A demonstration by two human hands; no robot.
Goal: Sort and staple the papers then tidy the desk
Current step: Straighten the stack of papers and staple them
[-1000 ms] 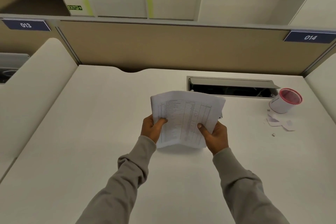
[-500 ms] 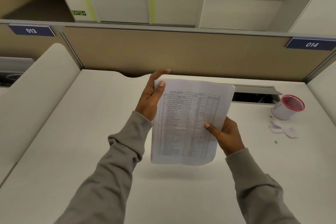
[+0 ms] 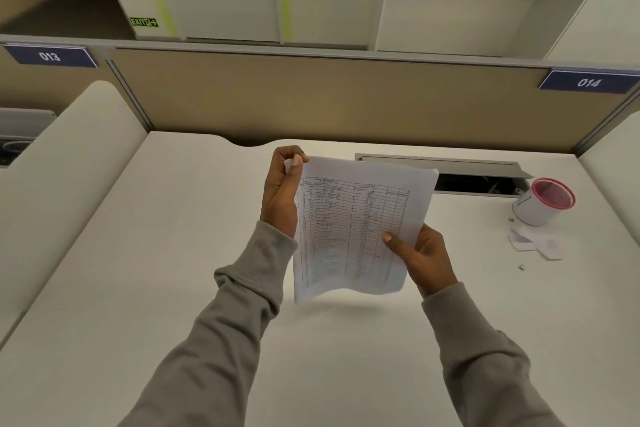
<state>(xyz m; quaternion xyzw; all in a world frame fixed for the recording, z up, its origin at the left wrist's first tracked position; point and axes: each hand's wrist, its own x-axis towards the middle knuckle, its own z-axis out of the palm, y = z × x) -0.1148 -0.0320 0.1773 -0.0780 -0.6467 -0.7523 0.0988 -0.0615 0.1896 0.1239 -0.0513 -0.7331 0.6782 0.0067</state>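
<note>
A stack of printed table sheets (image 3: 356,229) hangs upright in the air above the white desk (image 3: 138,270). My left hand (image 3: 281,194) pinches the stack's top left corner between thumb and fingers. My right hand (image 3: 420,255) grips the right edge lower down, thumb on the front page. The bottom edge curls loosely. No stapler is in view.
A white cup with a red rim (image 3: 540,201) stands at the desk's right, with small paper scraps (image 3: 535,243) beside it. An open cable tray slot (image 3: 478,177) lies behind the papers. A tan partition (image 3: 311,100) closes the back.
The papers went from a bent bundle held low in both hands to an upright stack. My left hand slid up the left edge and now pinches the top corner.
</note>
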